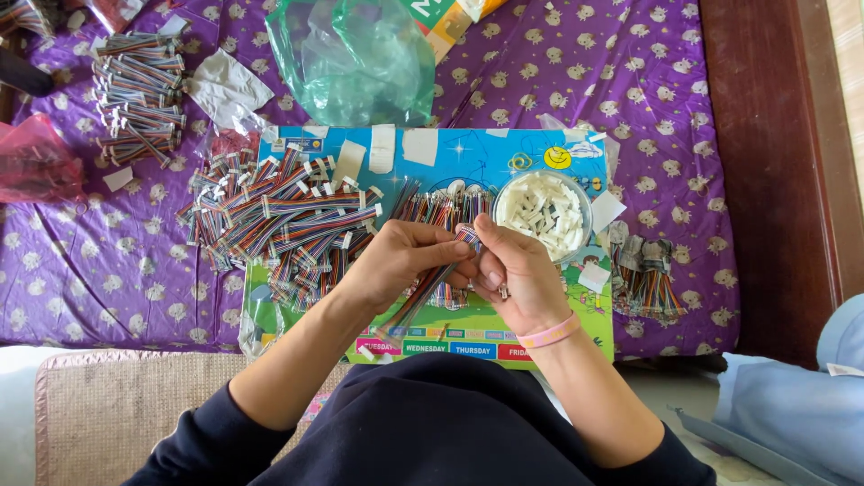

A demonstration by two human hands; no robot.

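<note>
- Right now a rainbow ribbon cable point(430, 286) is held between both hands, above a colourful printed board point(468, 162).
- On the board lie a pile of the same cables point(288, 216) and a round clear bowl point(585, 202) with small white connectors point(544, 207).
- The board rests on a purple patterned cloth point(648, 90), which covers the surface; a green plastic bag point(351, 58) and one more cable bundle point(139, 94) lie further away.
- The left hand point(405, 261) is closed around the cable; its forearm comes up from below.
- The right hand point(517, 270) pinches the upper cable end with its fingertips.
</note>
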